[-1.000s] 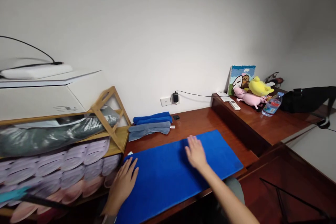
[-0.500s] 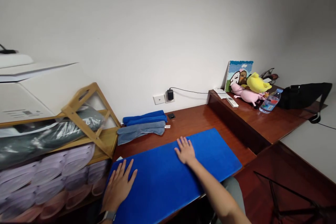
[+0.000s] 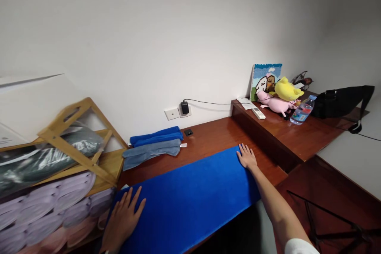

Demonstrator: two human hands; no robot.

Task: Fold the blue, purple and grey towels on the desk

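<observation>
A bright blue towel lies spread flat along the front of the brown wooden desk. My left hand rests palm down on its left end, fingers spread. At the far right end, my right hand lies flat on the towel's back corner with the fingers apart. Behind the towel, near the wall, a folded grey-blue towel with a white tag sits in front of a folded blue towel.
On the left stands a wooden rack with slippers and a plastic-wrapped bundle. The raised desk section at right bears plush toys, a remote, a water bottle and a black bag. A plugged-in adapter trails a cable.
My right hand has slid right across the blue towel, from its middle to its far right corner. The left hand stays on the left end. The view has turned slightly right.
</observation>
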